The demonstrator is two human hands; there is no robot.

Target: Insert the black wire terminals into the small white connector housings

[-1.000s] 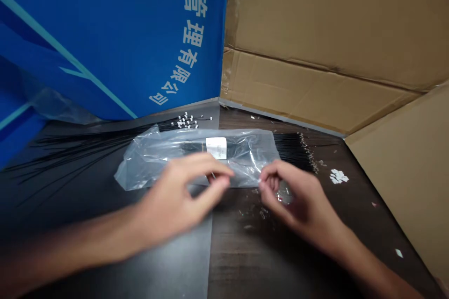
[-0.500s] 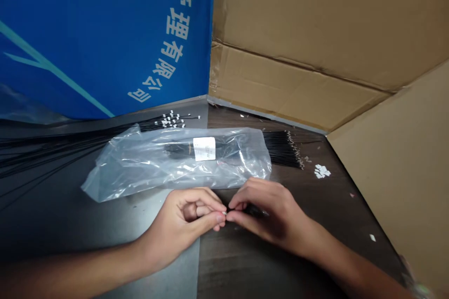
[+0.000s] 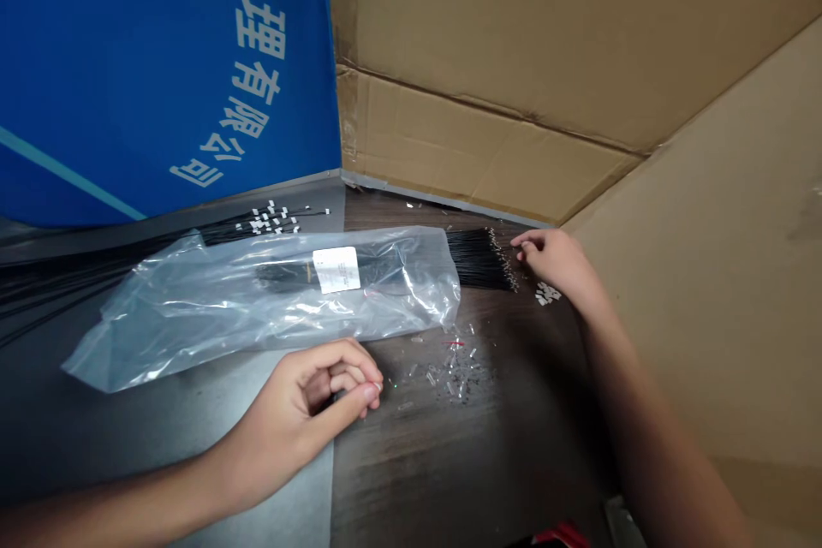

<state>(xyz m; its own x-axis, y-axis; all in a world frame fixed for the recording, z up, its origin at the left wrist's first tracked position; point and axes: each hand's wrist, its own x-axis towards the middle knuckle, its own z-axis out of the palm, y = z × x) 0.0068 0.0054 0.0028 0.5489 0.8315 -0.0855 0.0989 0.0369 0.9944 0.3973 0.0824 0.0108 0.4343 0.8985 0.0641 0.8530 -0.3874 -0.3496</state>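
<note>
My left hand (image 3: 324, 398) is closed in a pinch above the front of the table. Between its thumb and fingertips sits a tiny white plastic connector housing (image 3: 378, 386), mostly covered by the fingers. My right hand (image 3: 553, 259) is stretched out to the far right, with forefinger extended and thumb slightly apart from it. Its fingertips are beside the metal-tipped ends of a bundle of black wires (image 3: 479, 259), and I see nothing held. Just below that hand lies a small pile of white connector housings (image 3: 547, 294). A clear plastic bag (image 3: 385, 308) covers much of the bundle.
More black wires (image 3: 128, 248) with white connectors at their ends lie behind the bag. Clear and dark scraps (image 3: 459, 372) are scattered on the table (image 3: 411, 471). A blue printed panel (image 3: 128, 60) and cardboard walls (image 3: 481, 128) enclose the back and right. Something red (image 3: 565, 535) shows at the bottom edge.
My right hand has left my left hand and moved away to the right, to the wire ends. My left hand keeps its pinch. The view has shifted right, and the scraps are now uncovered.
</note>
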